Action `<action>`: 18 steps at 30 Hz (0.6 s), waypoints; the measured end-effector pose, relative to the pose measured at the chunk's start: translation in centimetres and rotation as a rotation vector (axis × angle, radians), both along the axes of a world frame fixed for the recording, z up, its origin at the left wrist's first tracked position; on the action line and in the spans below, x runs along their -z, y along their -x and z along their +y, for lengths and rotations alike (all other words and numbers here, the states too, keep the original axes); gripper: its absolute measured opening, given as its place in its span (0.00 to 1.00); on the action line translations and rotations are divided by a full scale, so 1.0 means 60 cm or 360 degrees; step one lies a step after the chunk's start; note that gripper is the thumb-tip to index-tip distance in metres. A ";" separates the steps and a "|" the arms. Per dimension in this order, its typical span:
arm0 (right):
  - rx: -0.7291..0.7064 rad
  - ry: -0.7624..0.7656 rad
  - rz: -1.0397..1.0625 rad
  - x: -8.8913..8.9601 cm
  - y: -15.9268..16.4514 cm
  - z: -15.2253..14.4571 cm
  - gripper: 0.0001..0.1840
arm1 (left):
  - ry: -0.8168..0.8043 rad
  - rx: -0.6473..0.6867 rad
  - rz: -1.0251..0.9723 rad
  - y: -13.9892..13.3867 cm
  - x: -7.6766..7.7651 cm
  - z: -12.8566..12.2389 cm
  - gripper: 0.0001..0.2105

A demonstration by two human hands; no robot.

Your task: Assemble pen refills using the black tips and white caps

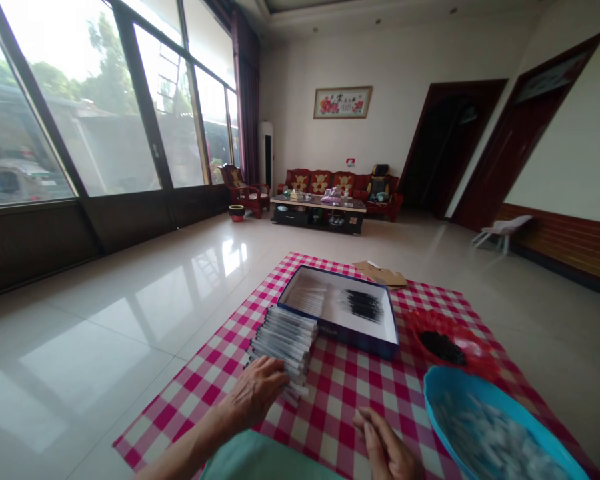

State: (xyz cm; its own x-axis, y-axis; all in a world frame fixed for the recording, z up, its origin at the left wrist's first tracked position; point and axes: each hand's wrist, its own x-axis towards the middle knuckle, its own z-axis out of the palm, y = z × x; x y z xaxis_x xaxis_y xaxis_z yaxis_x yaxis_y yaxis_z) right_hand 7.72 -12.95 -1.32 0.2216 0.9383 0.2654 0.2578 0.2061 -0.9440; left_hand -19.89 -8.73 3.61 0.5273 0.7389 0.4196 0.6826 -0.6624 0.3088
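Where checked cloth (330, 393) covers floor, I see left hand (254, 395) flat, fingers spread, on near end of pen stack (285, 341) just beside box (341, 308); right hand (386, 448) open, empty, near blue bowl (485, 427).

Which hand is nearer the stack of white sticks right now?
Left. The left hand rests against the stack of white sticks at its near end; the right hand lies apart on the checked cloth.
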 end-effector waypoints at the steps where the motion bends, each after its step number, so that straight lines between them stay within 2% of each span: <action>1: -0.0011 -0.0003 0.0003 0.002 -0.001 0.001 0.21 | -0.0033 -0.0026 0.0041 0.013 0.006 0.001 0.11; 5: -0.0043 -0.0020 -0.0039 0.009 -0.005 0.003 0.20 | -0.0127 -0.0057 0.0114 0.038 0.017 0.008 0.14; 18: -0.0096 -0.0102 -0.0050 0.013 -0.006 0.008 0.19 | -0.0201 -0.0044 0.0097 0.044 0.034 0.011 0.10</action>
State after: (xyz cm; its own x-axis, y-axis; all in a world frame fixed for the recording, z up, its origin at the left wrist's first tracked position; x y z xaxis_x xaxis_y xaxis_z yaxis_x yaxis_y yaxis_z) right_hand 8.11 -12.47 -2.11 0.1557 0.9307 0.3311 0.2726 0.2816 -0.9200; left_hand -22.54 -8.06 1.60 0.5346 0.6969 0.4781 0.7162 -0.6739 0.1815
